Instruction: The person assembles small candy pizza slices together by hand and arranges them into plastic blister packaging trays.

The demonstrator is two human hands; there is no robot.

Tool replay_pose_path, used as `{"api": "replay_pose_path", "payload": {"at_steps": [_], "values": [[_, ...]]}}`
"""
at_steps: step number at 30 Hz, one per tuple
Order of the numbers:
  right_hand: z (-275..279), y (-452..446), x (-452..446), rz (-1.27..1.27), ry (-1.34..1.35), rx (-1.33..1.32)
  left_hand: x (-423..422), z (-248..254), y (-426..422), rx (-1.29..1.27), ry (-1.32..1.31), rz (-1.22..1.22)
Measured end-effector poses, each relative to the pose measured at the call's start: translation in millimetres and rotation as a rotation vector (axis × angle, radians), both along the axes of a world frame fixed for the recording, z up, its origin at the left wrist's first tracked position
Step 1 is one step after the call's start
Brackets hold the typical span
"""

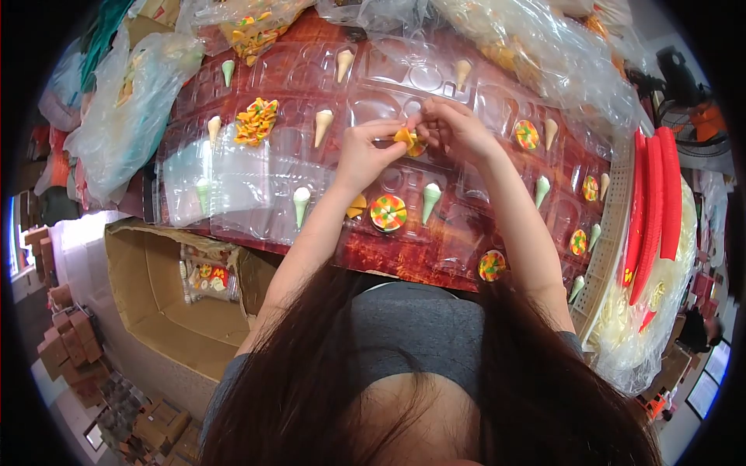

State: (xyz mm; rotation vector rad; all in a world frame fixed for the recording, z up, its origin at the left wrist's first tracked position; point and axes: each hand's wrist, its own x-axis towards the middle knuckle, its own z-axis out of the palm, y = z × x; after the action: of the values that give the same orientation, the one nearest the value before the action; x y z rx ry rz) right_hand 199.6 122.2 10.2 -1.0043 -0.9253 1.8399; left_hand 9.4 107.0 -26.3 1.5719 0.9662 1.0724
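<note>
My left hand [367, 155] is closed in a pinch on a small yellow-orange toy pizza slice [403, 135]. Close beside it, my right hand [457, 132] has its fingers curled together near the same slice; whatever is in them is hidden. Just beneath the fingertips, part of another yellow piece [417, 147] shows in a clear plastic tray [373, 101]. Nearer my body lies a round toy pizza [388, 212] of red, green and yellow wedges, between a white-topped green toy ice cream cone [430, 202] and a loose yellow slice [356, 206].
Clear trays with toy cones and pizzas cover the red table [311, 241]. A pile of yellow slices [256, 122] lies left. Plastic bags [536, 46] line the back. Right are a beige basket [610, 233] and red tubes [651, 210]; a cardboard box [159, 311] stands lower left.
</note>
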Motion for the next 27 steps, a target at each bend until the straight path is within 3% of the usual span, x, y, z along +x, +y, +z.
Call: {"api": "replay_pose_path", "payload": {"at_steps": [3,7,13,18,23,27], "values": [[6.0,-2.3,1.9,-0.023,0.087,-0.018,-5.4,4.1,0.9,-0.103,-0.104,-0.044],[-1.3,-4.8,8.9,-0.026,-0.344,0.296,-9.8,12.5,-0.6,-0.373,-0.229,-0.085],[7.3,-9.2,3.4,-0.037,-0.438,0.307,-9.9,8.9,1.0,-0.395,-0.22,-0.112],[16.0,-8.1,3.1,0.094,-0.802,0.492,-11.0,13.4,0.9,-0.368,-0.231,-0.16],[17.4,-6.5,3.2,-0.013,-0.802,0.438,-16.0,11.1,2.0,-0.373,-0.214,-0.086],[-1.9,-9.5,0.2,-0.091,-1.028,0.405,-25.4,14.8,2.2,-0.417,-0.188,0.079]]}}
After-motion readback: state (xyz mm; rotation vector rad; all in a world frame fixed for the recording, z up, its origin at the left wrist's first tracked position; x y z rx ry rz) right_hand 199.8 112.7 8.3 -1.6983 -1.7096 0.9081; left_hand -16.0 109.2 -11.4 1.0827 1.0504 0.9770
